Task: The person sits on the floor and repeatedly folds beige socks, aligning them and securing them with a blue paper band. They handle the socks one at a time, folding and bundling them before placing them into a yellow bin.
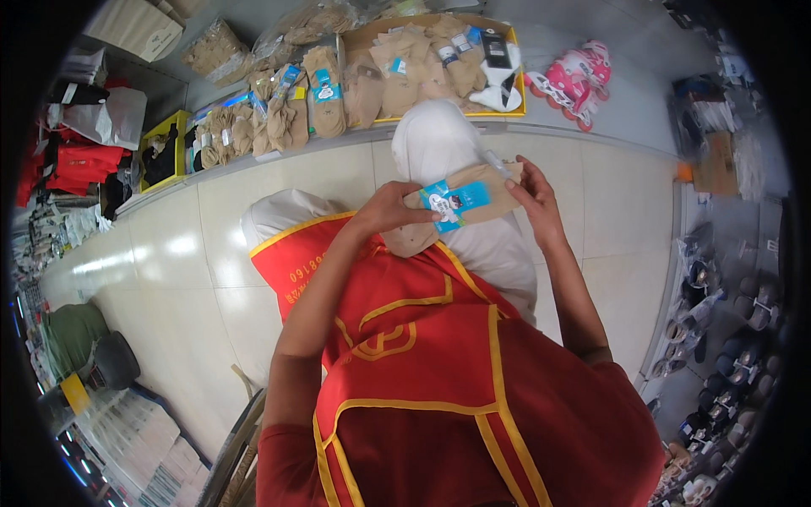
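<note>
A flat bundle of beige socks (497, 206) with a blue printed paper band (470, 198) lies across my raised knee. My left hand (396, 209) grips its left part, thumb on top at the band's edge. My right hand (535, 196) pinches the right end, near a small clear plastic piece (497, 163). Beyond my knees, a similar banded pair of beige socks (327, 95) lies on the low shelf, beside a yellow-edged box (521, 101) of loose beige socks (399, 70).
Pink and white inline skates (573, 79) lie right of the box. A yellow bin (182, 142) with black items stands at the left. Shoes (738, 361) hang along the right-hand display. Stacked cartons (136, 443) are behind me at the lower left, over a tiled floor (171, 317).
</note>
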`<state>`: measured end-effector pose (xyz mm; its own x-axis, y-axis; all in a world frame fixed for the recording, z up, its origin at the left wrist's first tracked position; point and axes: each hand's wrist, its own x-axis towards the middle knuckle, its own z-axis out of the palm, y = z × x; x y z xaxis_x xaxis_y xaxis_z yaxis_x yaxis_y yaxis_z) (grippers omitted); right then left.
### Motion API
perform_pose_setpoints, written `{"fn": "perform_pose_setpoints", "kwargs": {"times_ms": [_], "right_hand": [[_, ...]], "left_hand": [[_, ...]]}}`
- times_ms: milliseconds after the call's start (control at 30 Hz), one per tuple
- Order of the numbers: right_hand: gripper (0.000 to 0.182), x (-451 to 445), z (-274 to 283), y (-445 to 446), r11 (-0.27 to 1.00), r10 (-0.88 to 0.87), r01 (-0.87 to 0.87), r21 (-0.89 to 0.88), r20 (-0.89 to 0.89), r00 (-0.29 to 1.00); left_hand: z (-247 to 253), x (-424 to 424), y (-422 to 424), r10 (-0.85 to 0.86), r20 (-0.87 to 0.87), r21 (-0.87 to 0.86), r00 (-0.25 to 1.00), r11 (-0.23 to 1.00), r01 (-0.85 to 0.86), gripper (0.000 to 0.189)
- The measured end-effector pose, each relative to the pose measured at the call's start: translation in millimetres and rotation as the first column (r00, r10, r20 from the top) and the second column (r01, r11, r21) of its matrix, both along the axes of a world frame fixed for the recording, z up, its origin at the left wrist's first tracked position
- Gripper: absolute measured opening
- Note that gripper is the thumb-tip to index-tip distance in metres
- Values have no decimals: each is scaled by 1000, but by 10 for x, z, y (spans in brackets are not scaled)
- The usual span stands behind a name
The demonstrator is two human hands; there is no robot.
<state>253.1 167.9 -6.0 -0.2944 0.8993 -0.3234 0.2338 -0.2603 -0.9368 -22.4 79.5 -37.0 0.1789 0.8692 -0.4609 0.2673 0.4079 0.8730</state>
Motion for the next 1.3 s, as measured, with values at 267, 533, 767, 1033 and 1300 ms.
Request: {"fn": "perform_pose_setpoints", "kwargs": {"times_ms": [267, 533, 767, 1033, 1300], "right_hand": [[61, -24, 172, 72, 936, 215, -261, -235, -202, 955], [59, -372, 440, -104, 838, 541, -535, 110, -304, 784], [49, -743, 689, -318, 782, 615, -589, 203, -409, 675], [48, -922, 536, -401, 793, 556, -608, -39, -362, 748], [55, -966, 49, -71, 838, 526, -517, -175, 4, 851]], "left_hand": [[388, -133, -260, -39, 40, 96, 998, 995, 35, 36], [1326, -387, -755, 101, -295, 353, 950, 936, 10, 29], [1654, -654, -1256, 178, -409, 279, 895, 958, -64, 34], [1372, -973, -1595, 108, -239, 80, 965, 993, -91, 38], [623, -1156, -1681, 474, -232, -70, 850, 863, -500, 39]]}}
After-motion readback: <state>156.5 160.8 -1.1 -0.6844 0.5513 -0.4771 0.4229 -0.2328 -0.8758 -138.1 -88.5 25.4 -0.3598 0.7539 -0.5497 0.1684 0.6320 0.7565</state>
